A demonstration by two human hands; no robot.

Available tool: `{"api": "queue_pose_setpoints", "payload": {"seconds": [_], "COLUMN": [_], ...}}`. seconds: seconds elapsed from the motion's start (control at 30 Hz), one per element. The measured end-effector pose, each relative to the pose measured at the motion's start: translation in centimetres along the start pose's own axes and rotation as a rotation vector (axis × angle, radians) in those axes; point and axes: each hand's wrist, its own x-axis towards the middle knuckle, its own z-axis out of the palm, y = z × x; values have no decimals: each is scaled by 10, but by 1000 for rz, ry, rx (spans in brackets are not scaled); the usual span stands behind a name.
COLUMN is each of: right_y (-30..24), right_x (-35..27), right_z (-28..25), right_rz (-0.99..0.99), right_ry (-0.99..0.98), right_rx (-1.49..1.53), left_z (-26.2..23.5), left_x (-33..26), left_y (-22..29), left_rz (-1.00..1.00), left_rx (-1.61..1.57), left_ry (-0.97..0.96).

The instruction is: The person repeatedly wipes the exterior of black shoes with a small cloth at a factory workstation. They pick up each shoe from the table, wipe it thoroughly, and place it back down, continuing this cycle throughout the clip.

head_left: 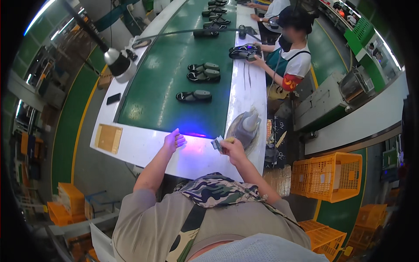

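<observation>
Over the near end of the green belt (150,105), my left hand (175,140) hangs with its fingers stretched out and nothing in it. Violet-blue light falls on that hand and on the white table edge (190,159). My right hand (234,151) pinches a small crumpled bluish-white piece (216,143), either cloth or paper; I cannot tell which. Something yellowish shows at its fingertips. Just beyond the right hand, a pale plastic bottle (250,122) stands in a round, stained tray (235,126). The closest dark shoe (194,96) lies on the belt ahead of both hands.
More shoes (204,75) lie farther up the belt. A lamp (120,65) hangs at the left, near a black phone (113,99) and a wooden board (108,138). At the right, a co-worker (290,52) handles shoes (244,51). Orange crates (325,177) stand to the right.
</observation>
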Motion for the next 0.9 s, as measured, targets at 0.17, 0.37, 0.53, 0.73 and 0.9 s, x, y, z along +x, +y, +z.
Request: {"api": "queue_pose_setpoints", "payload": {"seconds": [0.17,0.37,0.53,0.73,0.9], "right_y": [-21,-7,-7,-6,-26], "right_x": [1,32,51,67,70], "right_z": [7,7,10,8,15], "right_rz": [-103,-118,-160,-130,-159], "right_ry": [154,228,310,337,325], "right_rx": [82,106,160,150,120], "left_z": [72,112,152,185,158], "left_x": [67,140,185,206,190], "left_y": [58,89,106,120,108], "left_rz": [-50,-125,-189,-191,-144], "left_rx": [15,-109,-178,-394,-499], "left_ry": [-100,-18,77,338,125]}}
